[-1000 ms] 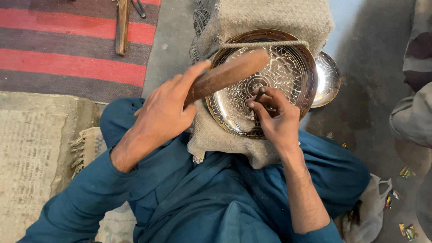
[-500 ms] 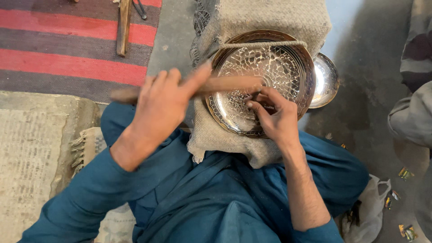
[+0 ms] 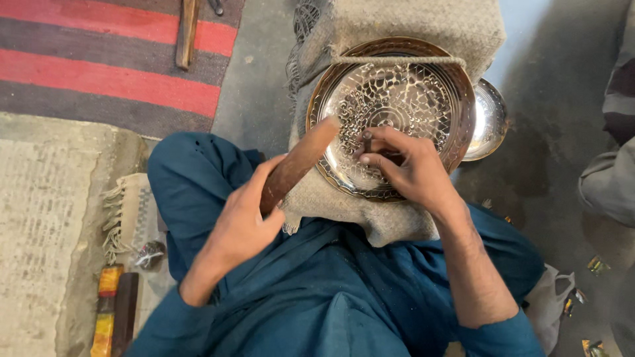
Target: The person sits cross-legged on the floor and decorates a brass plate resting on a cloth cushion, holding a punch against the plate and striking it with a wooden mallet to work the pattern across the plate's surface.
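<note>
The engraved metal plate lies face up on the burlap-covered block in front of my lap, a cord drawn across its far rim, and I judge I am partway through chasing its pattern: much of the face already shows fine cut figures, and the tool sits just near of the centre.

At the far left a striped red rug runs across the floor with a wooden stick lying on it, and near me a pale woven mat with a fringe; a small orange-and-dark bar rests beside it.

My left hand is closed around the near end of the wooden mallet, fingers wrapped tight, its far end raised over the plate's left rim and angled toward the tool.

My right hand rests on the plate, fingertips pinched together around a short dark punch held roughly upright on the metal.

To the right, a small shiny bowl peeks out from under the plate's edge, touching the block.

The next blow, as I judge it, calls for the punch to stay steady on its mark and the mallet to land squarely on its head, clear of my fingers.
</note>
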`<state>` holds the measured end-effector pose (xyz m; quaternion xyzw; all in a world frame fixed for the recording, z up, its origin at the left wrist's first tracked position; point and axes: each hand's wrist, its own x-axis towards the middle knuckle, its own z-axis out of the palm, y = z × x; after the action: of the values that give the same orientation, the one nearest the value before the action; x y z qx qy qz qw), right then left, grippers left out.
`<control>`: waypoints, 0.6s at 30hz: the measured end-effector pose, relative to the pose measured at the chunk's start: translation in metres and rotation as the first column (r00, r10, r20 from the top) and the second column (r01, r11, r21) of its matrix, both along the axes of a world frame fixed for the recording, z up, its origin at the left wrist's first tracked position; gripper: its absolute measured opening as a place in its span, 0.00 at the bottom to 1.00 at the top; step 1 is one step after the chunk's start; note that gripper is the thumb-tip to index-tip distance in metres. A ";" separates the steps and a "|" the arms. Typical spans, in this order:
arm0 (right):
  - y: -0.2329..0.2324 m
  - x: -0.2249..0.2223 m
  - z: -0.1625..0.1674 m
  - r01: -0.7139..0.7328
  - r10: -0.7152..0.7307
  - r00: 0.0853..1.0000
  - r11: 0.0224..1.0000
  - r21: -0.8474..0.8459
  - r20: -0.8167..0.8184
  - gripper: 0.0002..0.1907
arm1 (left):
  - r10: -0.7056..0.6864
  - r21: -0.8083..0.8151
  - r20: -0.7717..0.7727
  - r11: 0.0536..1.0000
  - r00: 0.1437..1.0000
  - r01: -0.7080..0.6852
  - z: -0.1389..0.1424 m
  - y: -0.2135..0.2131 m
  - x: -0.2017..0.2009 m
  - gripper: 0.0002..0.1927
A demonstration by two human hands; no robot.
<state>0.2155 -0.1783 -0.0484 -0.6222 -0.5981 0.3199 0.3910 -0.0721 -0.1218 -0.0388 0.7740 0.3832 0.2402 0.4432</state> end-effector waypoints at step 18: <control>0.001 0.003 -0.013 0.021 -0.022 0.999 0.999 0.039 0.026 0.19 | 0.030 0.289 0.070 0.956 0.997 -0.049 0.006 0.021 0.011 0.41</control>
<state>0.2188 -0.1775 -0.0616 -0.6250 -0.6025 0.2957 0.3986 -0.0611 -0.1006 -0.0325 0.8148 0.3445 0.3275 0.3320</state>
